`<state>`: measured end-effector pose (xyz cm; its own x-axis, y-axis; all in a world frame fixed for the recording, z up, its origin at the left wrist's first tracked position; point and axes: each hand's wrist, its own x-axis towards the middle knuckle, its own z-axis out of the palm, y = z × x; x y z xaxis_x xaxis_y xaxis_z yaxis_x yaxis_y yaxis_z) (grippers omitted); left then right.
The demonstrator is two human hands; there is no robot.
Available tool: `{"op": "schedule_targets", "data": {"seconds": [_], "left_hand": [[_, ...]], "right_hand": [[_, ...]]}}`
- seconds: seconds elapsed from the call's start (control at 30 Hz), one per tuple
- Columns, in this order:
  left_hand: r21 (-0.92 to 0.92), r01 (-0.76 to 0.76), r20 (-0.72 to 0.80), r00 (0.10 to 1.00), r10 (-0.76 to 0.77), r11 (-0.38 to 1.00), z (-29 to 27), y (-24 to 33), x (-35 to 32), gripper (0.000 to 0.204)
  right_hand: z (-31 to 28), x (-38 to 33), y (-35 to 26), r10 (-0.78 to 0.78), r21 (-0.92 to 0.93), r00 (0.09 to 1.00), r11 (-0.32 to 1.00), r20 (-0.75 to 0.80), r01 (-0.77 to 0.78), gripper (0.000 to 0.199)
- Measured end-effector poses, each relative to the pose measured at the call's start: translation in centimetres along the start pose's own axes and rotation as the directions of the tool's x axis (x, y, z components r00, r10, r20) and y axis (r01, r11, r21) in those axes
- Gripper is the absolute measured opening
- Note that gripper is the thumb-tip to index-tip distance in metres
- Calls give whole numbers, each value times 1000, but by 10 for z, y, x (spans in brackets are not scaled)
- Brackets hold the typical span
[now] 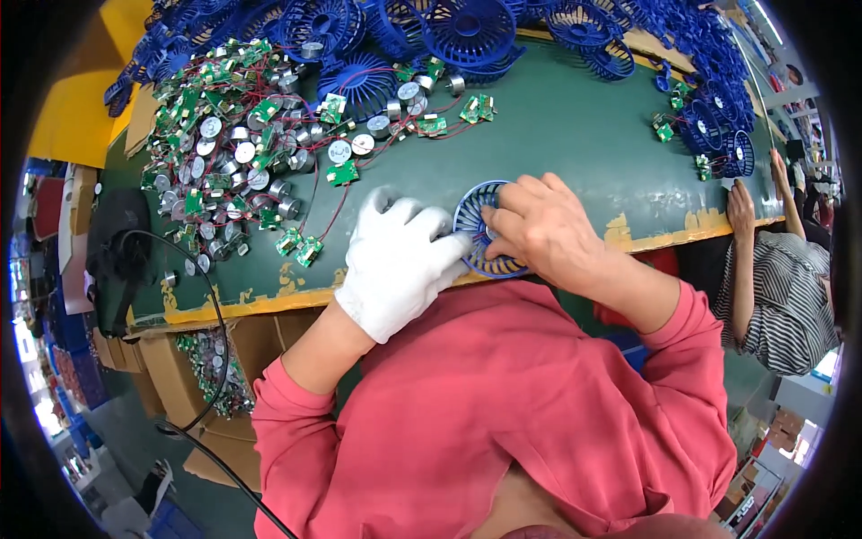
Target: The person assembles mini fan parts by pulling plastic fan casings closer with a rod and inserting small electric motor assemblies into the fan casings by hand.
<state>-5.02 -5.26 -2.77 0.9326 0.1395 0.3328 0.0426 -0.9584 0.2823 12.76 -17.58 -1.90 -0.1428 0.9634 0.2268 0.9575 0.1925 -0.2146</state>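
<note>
Close to the table's front edge, a round blue plastic fan housing (469, 208) with a slatted grille is tilted between my two hands. My left hand (401, 254), in a white glove, grips its left rim. Bare, my right hand (549, 225) closes over the right side, with thumb and fingertips pressed into the middle. Whatever the right fingertips pinch there is hidden beneath them. Left of the gloved hand lies a large heap of small silver motors (244, 153) wired to green circuit boards (343, 173) by thin red wires.
Many blue fan housings (471, 31) are piled along the far side. A black cable (218, 314) hangs at the left by a black bag (121, 229). Below the edge stands a cardboard box (171, 368) of motors. At right, a co-worker in stripes (777, 301) handles similar parts.
</note>
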Motion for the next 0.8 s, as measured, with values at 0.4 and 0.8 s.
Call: {"op": "schedule_targets", "data": {"seconds": [0.4, 0.8], "left_hand": [[-131, 92, -142, 984, -111, 987, -23, -4, -7, 35], [-240, 334, -271, 879, -393, 912, -30, -56, 41, 18]], "right_hand": [[-22, 37, 66, 92, 119, 951, 991, -297, -59, 40], [-15, 96, 159, 153, -338, 956, 912, -249, -234, 22]]}}
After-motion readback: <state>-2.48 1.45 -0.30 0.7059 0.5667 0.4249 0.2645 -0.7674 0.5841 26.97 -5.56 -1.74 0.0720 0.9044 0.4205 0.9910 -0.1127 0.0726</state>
